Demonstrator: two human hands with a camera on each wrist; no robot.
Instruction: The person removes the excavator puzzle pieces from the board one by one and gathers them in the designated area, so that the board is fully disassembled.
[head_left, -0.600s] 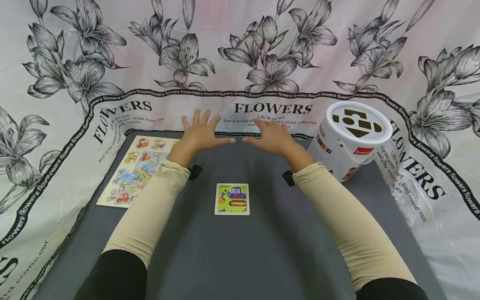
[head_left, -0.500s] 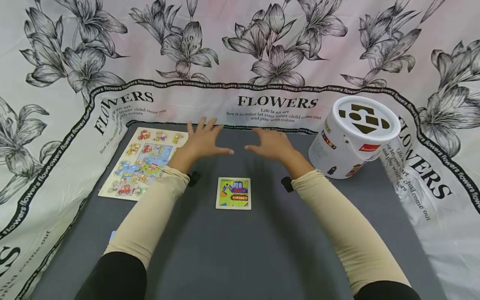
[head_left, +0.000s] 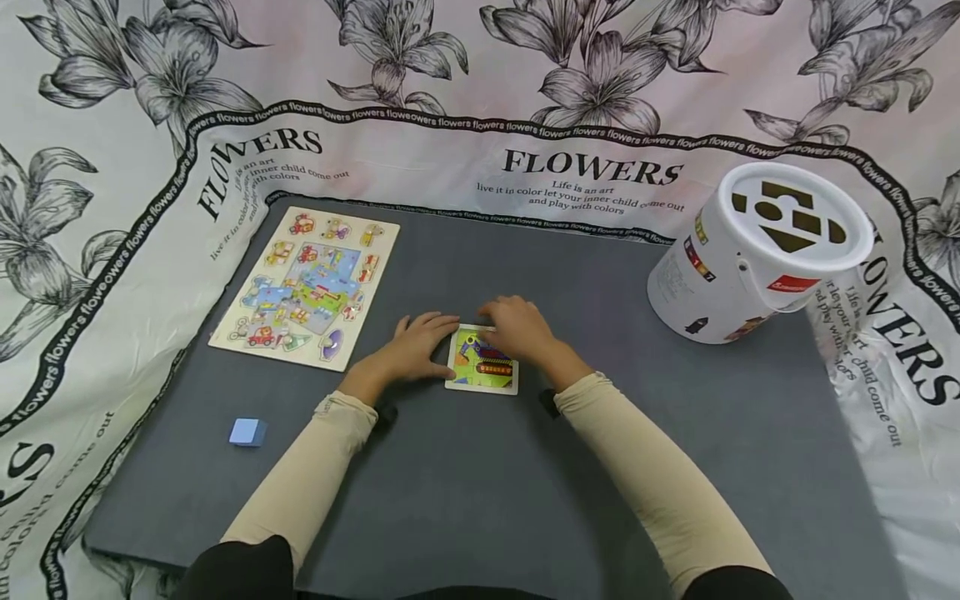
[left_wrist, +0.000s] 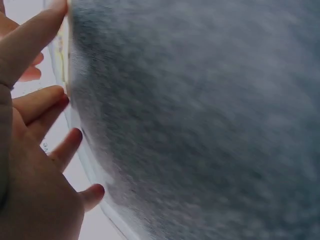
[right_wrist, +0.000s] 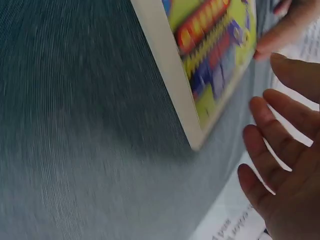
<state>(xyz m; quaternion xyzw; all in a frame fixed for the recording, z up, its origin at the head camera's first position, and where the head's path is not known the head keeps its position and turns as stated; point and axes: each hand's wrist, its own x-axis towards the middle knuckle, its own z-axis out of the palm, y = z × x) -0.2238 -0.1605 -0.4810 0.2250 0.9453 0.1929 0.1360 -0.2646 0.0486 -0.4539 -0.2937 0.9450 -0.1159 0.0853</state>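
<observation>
A small square jigsaw puzzle (head_left: 483, 362) with an excavator picture and a pale wooden frame lies on the grey table between the two hands. At its left edge is my left hand (head_left: 408, 348), thumb near the lower left corner and fingers spread toward the upper left one. My right hand (head_left: 519, 329) hovers around the upper right corner, covering it in the head view. Seen from the right wrist, the puzzle (right_wrist: 187, 95) shows its framed edge, and the relaxed right fingers (right_wrist: 262, 155) stand apart from it. In the left wrist view the left thumb (left_wrist: 32, 42) meets the puzzle's thin edge.
A larger wooden picture-puzzle board (head_left: 375, 308) lies at the back left. A blue block (head_left: 247, 432) sits at the front left. At the right stands a white bucket (head_left: 701, 287) with shaped holes in its lid. Flower-printed cloth (head_left: 420, 158) encloses the table's back and sides.
Both hands have come down and inward from above the table's far edge to the small puzzle. The head view has tilted down, bringing the blue block fully into sight.
</observation>
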